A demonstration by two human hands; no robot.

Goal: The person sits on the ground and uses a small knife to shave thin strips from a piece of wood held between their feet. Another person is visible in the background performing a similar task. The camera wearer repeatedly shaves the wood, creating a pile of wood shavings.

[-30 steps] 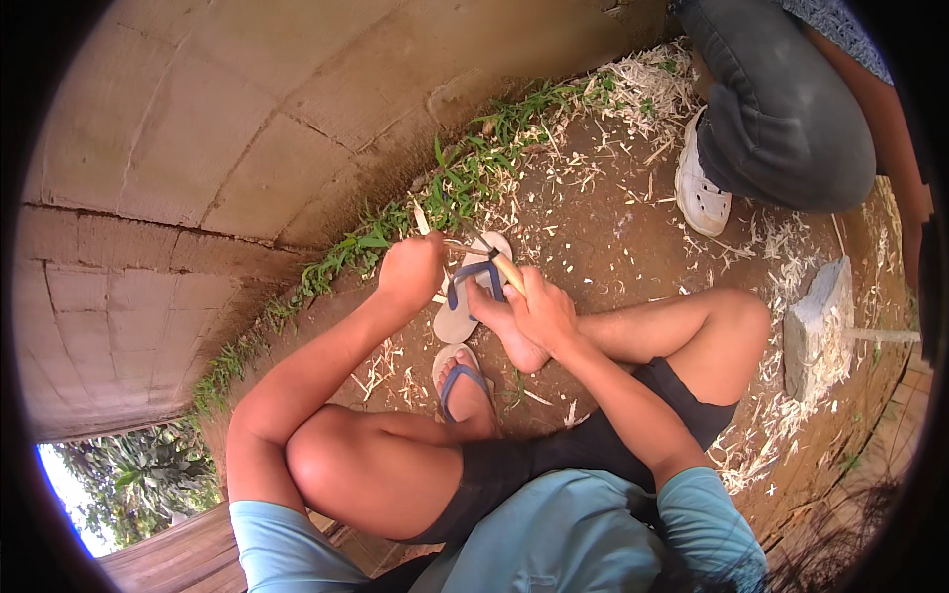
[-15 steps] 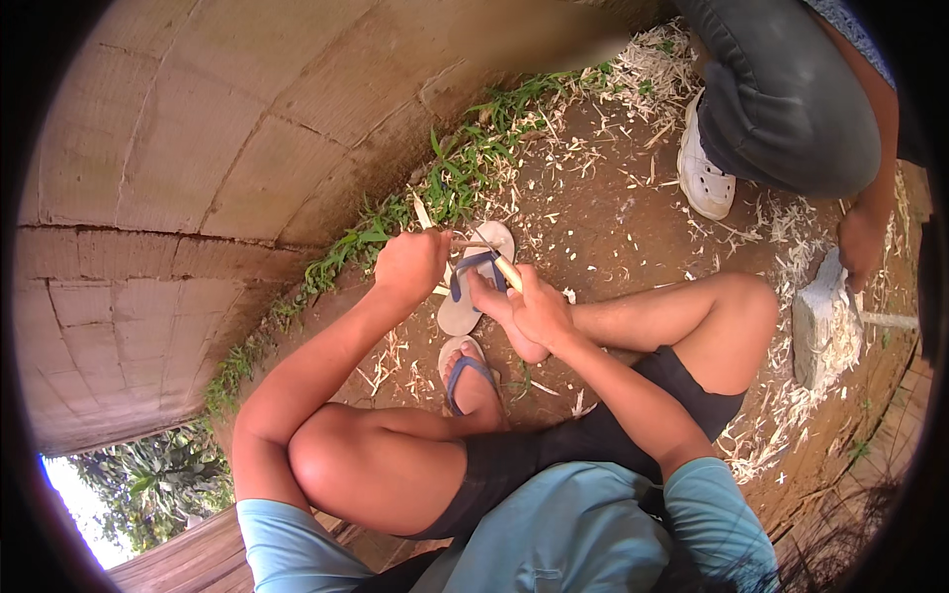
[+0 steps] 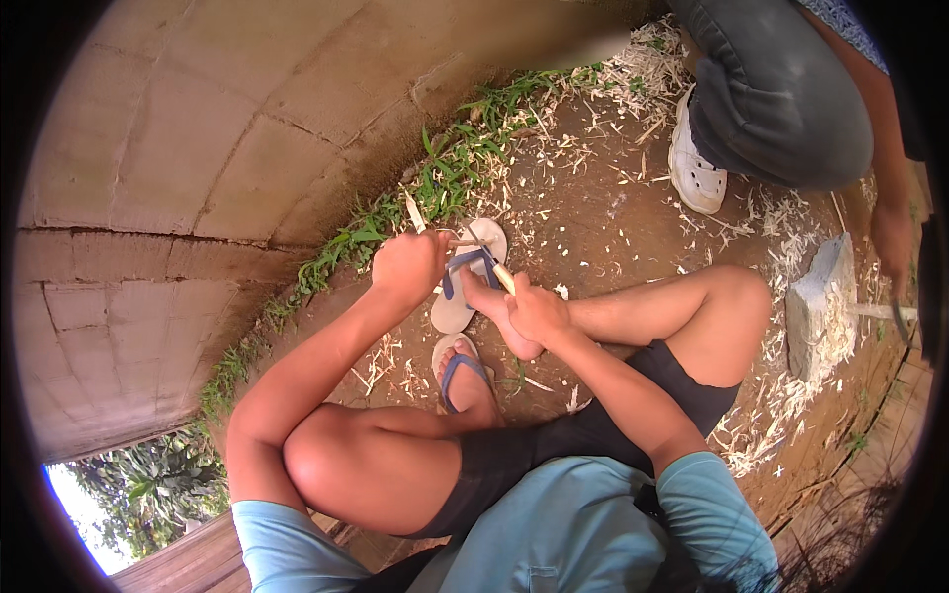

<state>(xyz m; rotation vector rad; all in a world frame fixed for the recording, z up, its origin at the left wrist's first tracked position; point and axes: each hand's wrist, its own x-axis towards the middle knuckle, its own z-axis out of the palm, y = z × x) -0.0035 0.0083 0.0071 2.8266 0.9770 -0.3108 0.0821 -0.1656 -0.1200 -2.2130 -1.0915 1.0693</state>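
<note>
Gripping the pale stick (image 3: 415,211) in your closed left hand (image 3: 407,269), near the sandal (image 3: 453,315), and the light-handled knife (image 3: 503,277) in your right hand (image 3: 540,311), favour light strokes angled off your bare foot (image 3: 507,324) (the blade's contact is hard to make out). Shavings (image 3: 756,437) litter the dirt floor (image 3: 618,237) beside a block wall (image 3: 198,119).

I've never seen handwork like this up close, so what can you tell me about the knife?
The knife has a pale, wood-looking handle and a slim, greyish, metal-looking blade. The right hand grips the handle, hiding its lower end. It slants up and left in the picture, its blade showing against a sandal, beside the left hand. Whether the blade touches anything is too small to tell.
</note>
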